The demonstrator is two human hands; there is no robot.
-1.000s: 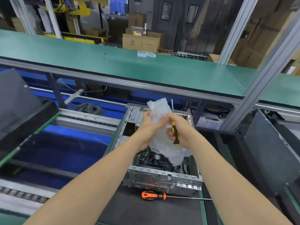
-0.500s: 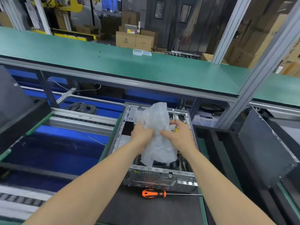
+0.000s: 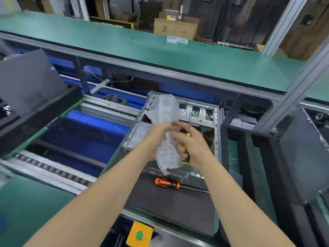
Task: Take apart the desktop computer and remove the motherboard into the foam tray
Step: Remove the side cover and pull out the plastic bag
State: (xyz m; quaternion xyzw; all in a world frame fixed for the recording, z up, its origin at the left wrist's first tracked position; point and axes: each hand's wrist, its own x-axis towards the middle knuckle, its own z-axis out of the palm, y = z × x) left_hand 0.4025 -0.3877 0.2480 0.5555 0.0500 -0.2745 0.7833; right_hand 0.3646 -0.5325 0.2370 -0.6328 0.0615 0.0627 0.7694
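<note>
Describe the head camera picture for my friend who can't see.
The left hand grips a crumpled clear plastic bag over an open grey metal computer case, while the right hand holds a yellow-and-black screwdriver. An orange-and-black screwdriver lies on the dark mat beside the case.

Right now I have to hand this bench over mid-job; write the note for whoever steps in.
Left hand: grips a crumpled clear plastic wrap above the case.
Right hand: holds a yellow-handled screwdriver, shaft up, fingers touching the wrap.
Computer case: lies open on the dark mat; an orange screwdriver lies in front of it.
Foam: left foam tray, right foam tray.
Done: case opened.
Left: put the wrap aside, free the motherboard (hidden behind the hands), move it to foam.
</note>
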